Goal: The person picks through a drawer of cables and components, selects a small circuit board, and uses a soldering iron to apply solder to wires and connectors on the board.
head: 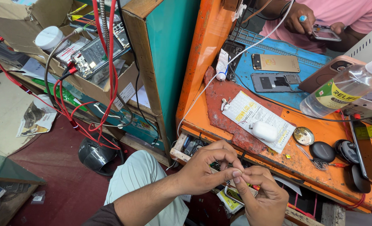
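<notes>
2 hands meet low over the lap, in front of the orange workbench [219,121]. From the left, the left hand [207,169] pinches its thumb and forefinger shut at the point where they touch the right hand [263,199], whose fingertips close on the same spot. Whatever they hold is too small to identify; it looks light, easily dropped and probably delicate, best taken by fingertip pinch. Further right on the bench lie a white earbud case [264,131] and a clear plastic bottle [341,94].

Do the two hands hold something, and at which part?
The left hand and right hand pinch fingertips together near the orange bench. Whatever is between them is too small to tell.
</notes>
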